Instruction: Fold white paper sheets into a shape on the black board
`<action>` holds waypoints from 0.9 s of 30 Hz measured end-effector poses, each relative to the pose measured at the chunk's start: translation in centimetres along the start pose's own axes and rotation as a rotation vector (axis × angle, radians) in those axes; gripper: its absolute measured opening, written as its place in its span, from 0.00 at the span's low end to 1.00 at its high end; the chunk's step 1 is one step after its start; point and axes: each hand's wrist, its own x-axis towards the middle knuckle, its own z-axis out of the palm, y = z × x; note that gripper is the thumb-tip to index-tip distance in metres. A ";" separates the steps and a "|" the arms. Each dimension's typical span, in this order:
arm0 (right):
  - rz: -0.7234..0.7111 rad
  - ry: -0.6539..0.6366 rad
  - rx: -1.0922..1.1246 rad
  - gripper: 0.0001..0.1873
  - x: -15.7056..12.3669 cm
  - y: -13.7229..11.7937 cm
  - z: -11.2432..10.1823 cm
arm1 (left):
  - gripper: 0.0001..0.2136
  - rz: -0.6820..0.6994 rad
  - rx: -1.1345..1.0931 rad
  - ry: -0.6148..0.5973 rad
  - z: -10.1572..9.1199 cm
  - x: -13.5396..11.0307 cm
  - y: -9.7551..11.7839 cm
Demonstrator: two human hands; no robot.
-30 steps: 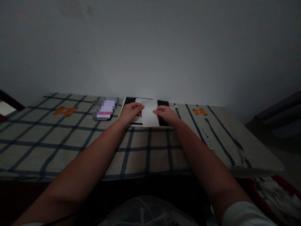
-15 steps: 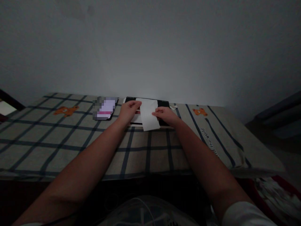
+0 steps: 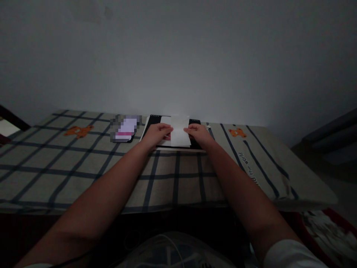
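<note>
A strip of white paper [image 3: 180, 136] is held upright-looking over a flat black and white book or pad [image 3: 155, 120] on the table. My left hand [image 3: 156, 134] pinches the paper's left edge between thumb and fingers. On the opposite edge, my right hand [image 3: 200, 134] pinches it the same way. Both wrists rest near the front edge of the book or pad, whose middle is hidden by the paper and hands.
A phone [image 3: 126, 128] with a lit, partly blurred screen lies left of the book. The table wears a checked cloth [image 3: 167, 186] with bear prints. A small white scrap [image 3: 208, 127] lies beyond my right hand. The wall [image 3: 178, 67] rises directly behind the table.
The paper has shifted slightly right and away from me, and now looks straighter. My left hand has moved right and a little lower; my right hand has moved slightly right.
</note>
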 end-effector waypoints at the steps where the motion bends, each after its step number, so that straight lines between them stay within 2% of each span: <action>1: 0.005 -0.003 0.020 0.11 0.1 0.1 0.0 | 0.08 0.009 0.008 0.008 0.0 0.0 0.0; 6: 0.049 -0.081 0.121 0.13 0.3 0.7 0.1 | 0.07 0.068 0.006 0.089 -0.2 0.4 -0.3; 8: 0.050 -0.072 0.108 0.11 0.4 0.8 0.0 | 0.07 0.071 -0.011 0.108 -0.3 0.5 -0.4; 15: 0.052 0.017 0.112 0.08 0.7 0.8 -0.1 | 0.10 0.007 -0.044 0.060 -0.1 0.2 -0.1; 20: 0.068 -0.017 0.194 0.10 0.6 0.7 0.1 | 0.08 0.046 -0.044 0.083 -0.3 0.5 -0.4; 27: 0.041 -0.018 0.227 0.13 0.6 0.7 0.2 | 0.10 0.027 -0.082 0.073 -0.2 0.3 -0.2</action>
